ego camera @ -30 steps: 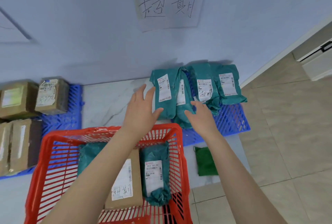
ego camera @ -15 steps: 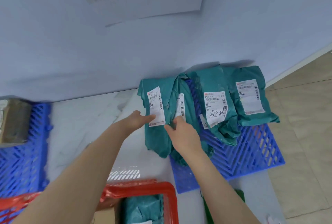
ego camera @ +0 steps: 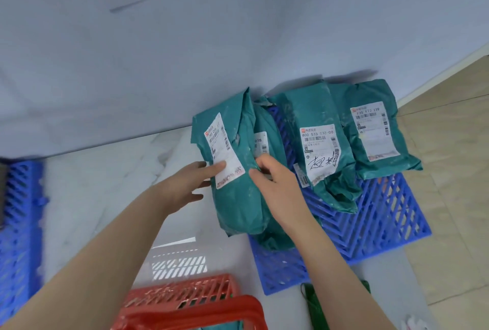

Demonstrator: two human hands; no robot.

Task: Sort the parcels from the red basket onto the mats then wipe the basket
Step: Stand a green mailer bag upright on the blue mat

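Note:
Several teal parcels with white labels lie on the right blue mat [ego camera: 375,226] against the wall. My left hand [ego camera: 185,187] grips the left edge of the leftmost teal parcel [ego camera: 235,197], thumb on its label. My right hand [ego camera: 277,184] holds that parcel's right side, fingers tucked between it and the parcel behind it [ego camera: 267,134]. This leftmost parcel hangs partly off the mat over the white floor. Two more parcels [ego camera: 320,150] [ego camera: 373,128] rest further right. The red basket [ego camera: 190,306] shows only its far rim at the bottom.
A second blue mat [ego camera: 21,224] sits at the left edge. A green cloth [ego camera: 315,303] lies on the floor right of the basket. The wall is close behind the parcels. Beige tiles run along the right.
The view has tilted up and closer to the right mat, so the basket has dropped mostly out of frame. Both hands have closed on the leftmost teal parcel and tilted it slightly.

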